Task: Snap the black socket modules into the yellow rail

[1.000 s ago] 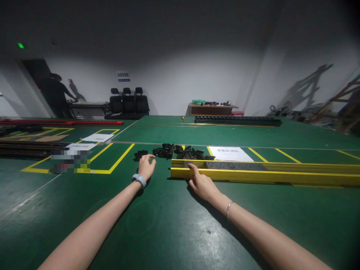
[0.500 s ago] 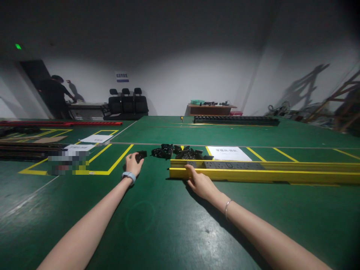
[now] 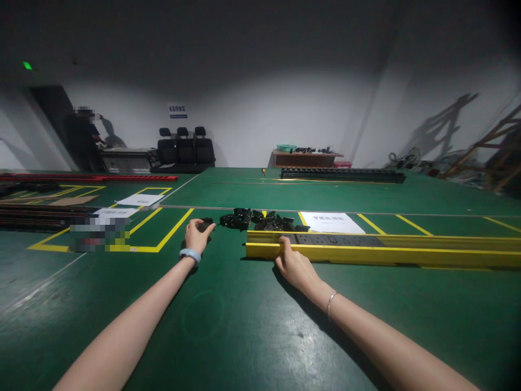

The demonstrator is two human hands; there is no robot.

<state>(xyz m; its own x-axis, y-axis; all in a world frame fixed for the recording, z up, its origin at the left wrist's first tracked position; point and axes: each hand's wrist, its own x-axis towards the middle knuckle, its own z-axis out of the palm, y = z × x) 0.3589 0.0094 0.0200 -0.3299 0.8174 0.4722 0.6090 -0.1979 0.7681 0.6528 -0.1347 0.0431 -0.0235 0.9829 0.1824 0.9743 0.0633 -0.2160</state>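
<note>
My left hand (image 3: 197,238) has its thumb and fingers closed round a small black module (image 3: 207,224) above the green surface. Just right of it lies a pile of black modules (image 3: 268,221). A long yellow channel (image 3: 366,254) runs off to the right, and grey socket modules (image 3: 317,239) with slotted faces sit in a row inside it. My right hand (image 3: 297,266) is at the channel's front wall. Its index finger reaches over the wall onto the leftmost socket module (image 3: 290,238); the other fingers are bent outside, partly hidden.
A printed sheet (image 3: 331,222) lies behind the channel. Dark rails (image 3: 36,217) and a blurred-out patch are at the left, within yellow tape lines. A long black rack (image 3: 342,174) and a screwdriver (image 3: 264,172) lie at the far edge. Another person (image 3: 83,141) stands at the back left.
My right index finger has moved right along the channel, and the leftmost socket module has slid right with it, up against the row. My left hand has shifted slightly right with the black module.
</note>
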